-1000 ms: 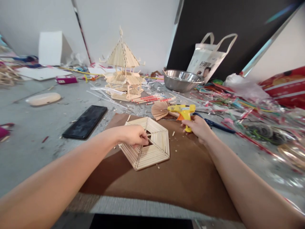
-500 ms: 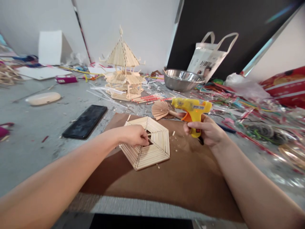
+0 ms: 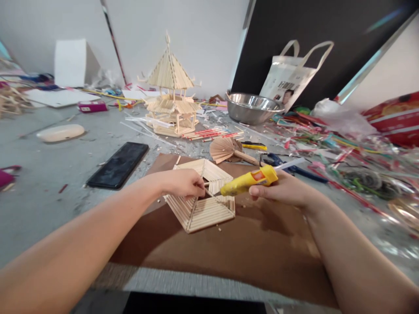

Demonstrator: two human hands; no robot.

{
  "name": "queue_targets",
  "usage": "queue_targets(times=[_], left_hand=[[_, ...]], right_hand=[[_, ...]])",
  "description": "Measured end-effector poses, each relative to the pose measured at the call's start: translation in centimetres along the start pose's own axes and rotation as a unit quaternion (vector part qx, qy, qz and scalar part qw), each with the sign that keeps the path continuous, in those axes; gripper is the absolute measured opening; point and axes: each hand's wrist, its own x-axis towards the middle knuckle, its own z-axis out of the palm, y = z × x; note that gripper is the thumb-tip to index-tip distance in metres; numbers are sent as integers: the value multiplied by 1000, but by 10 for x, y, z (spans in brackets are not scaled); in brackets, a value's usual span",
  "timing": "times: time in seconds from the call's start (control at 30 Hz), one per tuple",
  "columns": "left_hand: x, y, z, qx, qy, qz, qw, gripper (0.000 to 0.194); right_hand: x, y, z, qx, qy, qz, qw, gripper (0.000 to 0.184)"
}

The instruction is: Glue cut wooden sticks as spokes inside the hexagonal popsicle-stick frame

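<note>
A hexagonal panel of pale wooden sticks (image 3: 212, 213) lies on a brown sheet (image 3: 209, 250), with a dark opening at its middle. Over that opening, my left hand (image 3: 185, 183) is closed in a pinch on a thin wooden stick (image 3: 208, 191), mostly hidden by the fingers. My right hand (image 3: 278, 189) grips a yellow hot glue gun (image 3: 247, 179), tilted with its nozzle pointing left, at the panel's inner edge close to my left fingertips. A clear glue stick (image 3: 290, 164) sticks out of the gun's back end. The gun's handle and trigger are hidden.
Left of the sheet lies a black phone (image 3: 118, 165). Behind stand a stick pagoda model (image 3: 170, 102) and a metal bowl (image 3: 253, 109). A pleated fan-shaped piece (image 3: 225, 150), a yellow cutter (image 3: 254, 146) and blue-handled pliers (image 3: 304, 172) lie beyond my right hand, near scattered scraps.
My right hand has turned the glue gun from upright to tilted and brought its nozzle down and left to the panel's middle. My left hand has barely moved.
</note>
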Motion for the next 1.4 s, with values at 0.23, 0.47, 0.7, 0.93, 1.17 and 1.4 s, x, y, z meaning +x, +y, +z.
queue_targets(times=[0.23,0.47,0.7,0.93,1.17,1.4], left_hand=[[-1,3,1,8,5,-3,1000,27],[-1,2,1,15,6,12,1000,24],[0,2,1,8,2,11,1000,24],[-2,2,0,15,3,5,1000,24],[0,-1,1,23,2,11,1000,24],[2,-4,2,8,-10,6,1000,25]], right_hand=[[2,4,1,-14,-61,-19,998,24],[3,6,2,-21,-80,-27,996,25],[3,7,2,-38,-69,-35,996,22],[3,6,2,-33,-45,-44,997,23],[3,10,1,-27,-70,-10,997,27],[4,10,1,-36,-57,-23,997,25]])
